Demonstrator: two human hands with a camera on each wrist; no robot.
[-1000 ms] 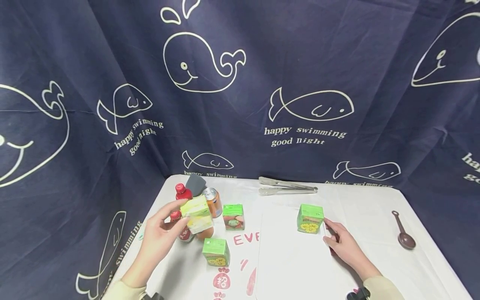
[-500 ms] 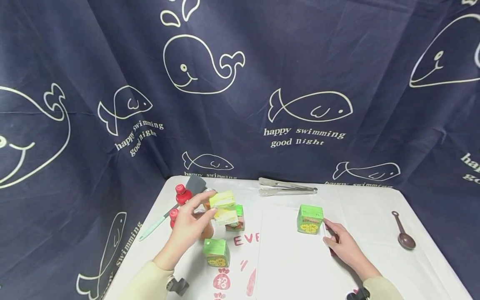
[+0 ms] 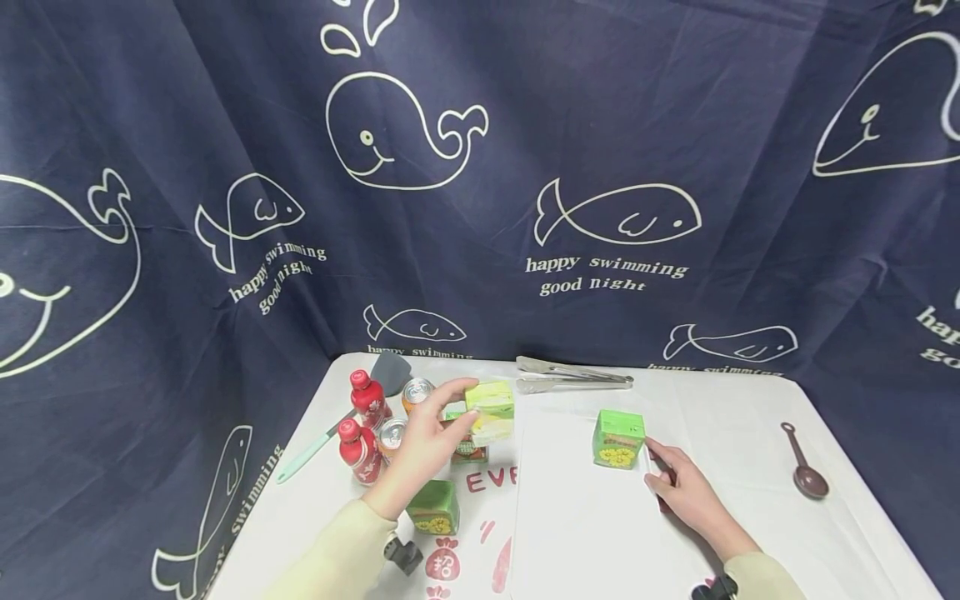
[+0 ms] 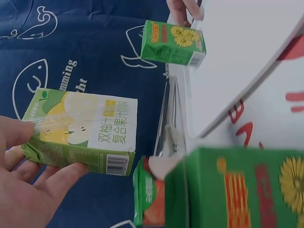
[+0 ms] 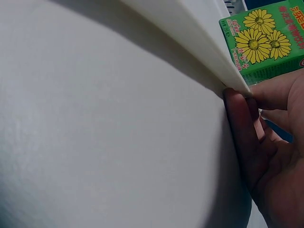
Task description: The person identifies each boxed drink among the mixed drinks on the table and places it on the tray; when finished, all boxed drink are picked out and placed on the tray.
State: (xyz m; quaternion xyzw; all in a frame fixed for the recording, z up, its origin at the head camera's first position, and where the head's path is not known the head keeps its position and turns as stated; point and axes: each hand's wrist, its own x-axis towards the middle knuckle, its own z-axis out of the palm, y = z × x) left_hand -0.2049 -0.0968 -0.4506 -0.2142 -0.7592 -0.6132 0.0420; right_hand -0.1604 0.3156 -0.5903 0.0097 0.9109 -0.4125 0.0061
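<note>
My left hand [image 3: 435, 433] grips a yellow-green juice carton [image 4: 80, 128] between thumb and fingers, raised in front of a green-and-red carton [image 3: 469, 452]. Citrus fruit shows on the held carton's face in the left wrist view. At its right edge, a white board [image 3: 577, 525] is pinched by my right hand [image 3: 682, 492]. Near those fingers, a green drink carton with yellow flowers [image 3: 618, 440] stands upright on the board. Another flower-printed green carton [image 3: 435, 518] stands on the table below my left wrist, its upper part shaded by the forearm.
At the left stand two red-capped bottles [image 3: 360, 452] and two cans [image 3: 417, 392], beside a spatula with a pale green handle [image 3: 307, 454]. Metal tongs [image 3: 573, 377] lie at the back. A brown spoon [image 3: 810, 482] lies at the right, and a dark cloth [image 3: 480, 250] hangs behind the table.
My left hand has carried the yellow-green juice carton rightward, from in front of the bottles and cans to near the board's left edge. My right hand has kept its place at the board.
</note>
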